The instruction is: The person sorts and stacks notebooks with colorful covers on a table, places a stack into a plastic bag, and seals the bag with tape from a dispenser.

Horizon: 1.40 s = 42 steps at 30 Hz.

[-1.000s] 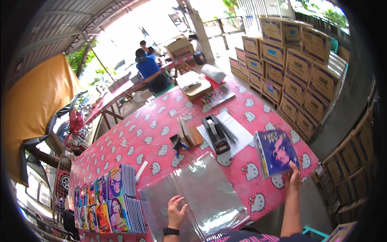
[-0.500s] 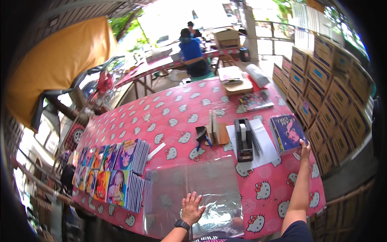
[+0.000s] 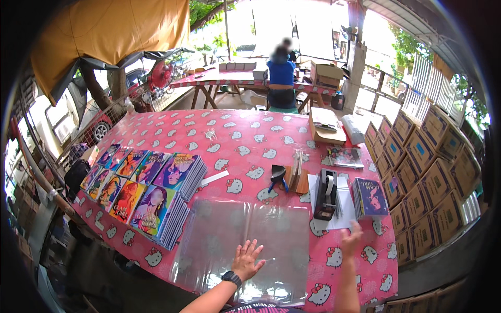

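Note:
My left hand [image 3: 248, 261] lies flat, fingers spread, on a clear plastic sheet [image 3: 214, 235] at the table's near side. My right hand [image 3: 352, 241] is raised to the right of the sheet; it is a little blurred, its fingers look apart and nothing shows in it. Just beyond it stands a stack of purple-covered books [image 3: 371, 197]. A black tape dispenser [image 3: 325, 195] rests on white paper [image 3: 342, 223] left of that stack. To the left of the plastic are several stacks of colourful illustrated books [image 3: 154, 208] in two rows.
The pink patterned table [image 3: 219, 151] also bears a wooden holder [image 3: 298, 177], a black-and-blue tool [image 3: 277, 177], a white strip [image 3: 215, 178] and a cardboard box [image 3: 326, 129]. Stacked cartons [image 3: 422, 182] line the right side. A person in blue [image 3: 281, 73] sits at a farther table.
My right hand has left the purple books and come back left, toward the plastic sheet. My left hand remains flat on the plastic. The view has turned right.

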Each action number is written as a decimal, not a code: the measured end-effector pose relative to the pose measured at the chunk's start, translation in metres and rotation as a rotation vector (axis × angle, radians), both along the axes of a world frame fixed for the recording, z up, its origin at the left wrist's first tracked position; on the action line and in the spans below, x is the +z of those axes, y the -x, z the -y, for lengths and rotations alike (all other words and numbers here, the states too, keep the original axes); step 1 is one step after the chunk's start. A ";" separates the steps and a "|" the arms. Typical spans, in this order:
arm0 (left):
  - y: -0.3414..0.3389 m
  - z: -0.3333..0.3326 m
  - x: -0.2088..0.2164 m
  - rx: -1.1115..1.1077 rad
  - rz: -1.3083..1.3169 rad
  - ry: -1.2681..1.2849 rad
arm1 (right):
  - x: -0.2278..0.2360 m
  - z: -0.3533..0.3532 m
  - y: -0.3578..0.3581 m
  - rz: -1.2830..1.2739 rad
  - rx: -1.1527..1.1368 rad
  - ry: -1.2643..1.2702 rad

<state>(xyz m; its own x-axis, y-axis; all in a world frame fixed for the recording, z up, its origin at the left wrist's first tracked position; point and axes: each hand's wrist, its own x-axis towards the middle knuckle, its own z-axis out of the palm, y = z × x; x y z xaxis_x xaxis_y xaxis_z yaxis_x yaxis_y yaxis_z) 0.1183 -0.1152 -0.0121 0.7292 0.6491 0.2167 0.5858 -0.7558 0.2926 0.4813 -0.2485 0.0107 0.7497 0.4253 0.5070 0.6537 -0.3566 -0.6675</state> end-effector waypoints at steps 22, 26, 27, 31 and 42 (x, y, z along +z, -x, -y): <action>0.170 -0.073 0.003 -0.088 0.192 0.177 | -0.045 -0.061 0.261 0.234 -0.190 0.539; 0.182 -0.080 -0.008 -0.158 0.241 0.115 | -0.042 -0.061 0.261 0.211 -0.197 0.530; 0.183 -0.081 -0.009 -0.154 0.225 0.107 | -0.042 -0.062 0.262 0.210 -0.201 0.536; 0.183 -0.079 -0.010 -0.156 0.216 0.117 | -0.049 -0.059 0.255 0.271 -0.209 0.533; 0.180 -0.077 -0.006 -0.143 0.188 0.089 | -0.024 -0.032 0.231 0.026 0.103 0.344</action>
<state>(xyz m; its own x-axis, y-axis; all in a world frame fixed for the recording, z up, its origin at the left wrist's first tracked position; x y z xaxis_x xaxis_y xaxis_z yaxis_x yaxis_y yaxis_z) -0.0613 -0.0386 -0.0179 0.7676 0.5645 0.3035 0.4034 -0.7935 0.4556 0.2505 -0.2169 -0.0135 0.6829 0.6470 0.3393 0.7130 -0.4891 -0.5025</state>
